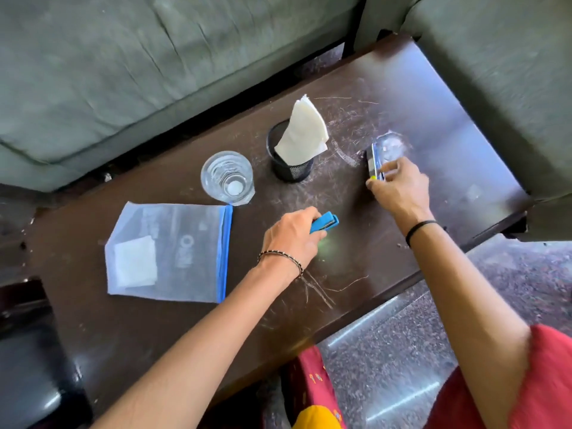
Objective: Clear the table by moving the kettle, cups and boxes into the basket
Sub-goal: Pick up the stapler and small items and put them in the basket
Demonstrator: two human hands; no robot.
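On the dark brown table point(365, 249) my left hand point(291, 239) is closed around a small blue stapler point(325, 222) near the table's middle. My right hand point(399, 187) grips a small dark box with a blue edge point(373, 159), lying further right. A clear glass cup point(227, 178) stands upright left of the middle. Behind it to the right is a black mesh holder point(292, 164) with white tissues point(305, 134) sticking out. No kettle or basket is in view.
A translucent zip pouch with a blue seal point(173, 252), holding folded white paper, lies at the left. Grey-green sofas point(123, 72) border the table's far and right sides. Speckled floor point(402, 351) and my red clothing lie at the near edge.
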